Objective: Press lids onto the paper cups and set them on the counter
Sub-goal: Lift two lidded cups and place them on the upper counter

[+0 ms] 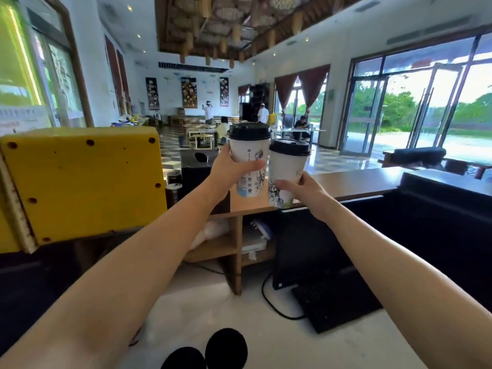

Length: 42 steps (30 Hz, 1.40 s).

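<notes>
**Paper cups (250, 151) lidded, over the worktop (359, 182)**

Left cup (251, 153) and right cup (287, 167) are upright, black lids (290, 147) on. The left hand (227, 170) wraps one; the right hand (306, 190) grips the other low down. The worktop lies just beneath, and the right cup hangs nearer it.

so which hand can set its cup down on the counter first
Probably the right. The right hand holds the right cup lower, its base near the wooden counter; the left hand holds the left cup higher.
</notes>
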Each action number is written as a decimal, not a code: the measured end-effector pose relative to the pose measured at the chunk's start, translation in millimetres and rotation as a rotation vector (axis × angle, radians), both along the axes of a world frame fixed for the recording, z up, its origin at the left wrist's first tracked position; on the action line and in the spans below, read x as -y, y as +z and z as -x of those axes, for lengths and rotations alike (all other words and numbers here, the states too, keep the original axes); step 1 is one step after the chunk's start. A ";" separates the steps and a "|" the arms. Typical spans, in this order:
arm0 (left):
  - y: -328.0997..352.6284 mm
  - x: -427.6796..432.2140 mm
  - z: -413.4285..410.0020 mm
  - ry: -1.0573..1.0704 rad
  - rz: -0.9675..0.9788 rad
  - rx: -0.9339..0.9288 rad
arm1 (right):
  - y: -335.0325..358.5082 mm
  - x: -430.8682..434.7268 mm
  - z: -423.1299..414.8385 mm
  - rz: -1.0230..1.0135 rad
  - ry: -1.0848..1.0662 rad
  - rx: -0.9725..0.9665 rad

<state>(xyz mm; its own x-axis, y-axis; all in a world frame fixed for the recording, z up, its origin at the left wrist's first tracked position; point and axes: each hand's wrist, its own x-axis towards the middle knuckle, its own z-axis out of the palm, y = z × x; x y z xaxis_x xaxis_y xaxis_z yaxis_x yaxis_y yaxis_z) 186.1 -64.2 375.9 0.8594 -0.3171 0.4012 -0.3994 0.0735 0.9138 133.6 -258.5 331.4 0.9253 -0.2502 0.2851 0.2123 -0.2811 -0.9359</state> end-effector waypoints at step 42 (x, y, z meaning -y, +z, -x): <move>-116.3 114.1 -144.3 0.519 -0.221 -0.021 | -81.1 99.4 -198.9 0.132 -0.039 -0.125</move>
<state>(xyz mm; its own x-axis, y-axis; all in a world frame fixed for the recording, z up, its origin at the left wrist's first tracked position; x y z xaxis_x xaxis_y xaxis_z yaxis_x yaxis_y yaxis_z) 330.4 -178.2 259.6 0.9321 0.0746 0.3544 -0.3138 -0.3222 0.8932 332.5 -358.0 250.3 0.9459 -0.2546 0.2013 0.0832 -0.4091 -0.9087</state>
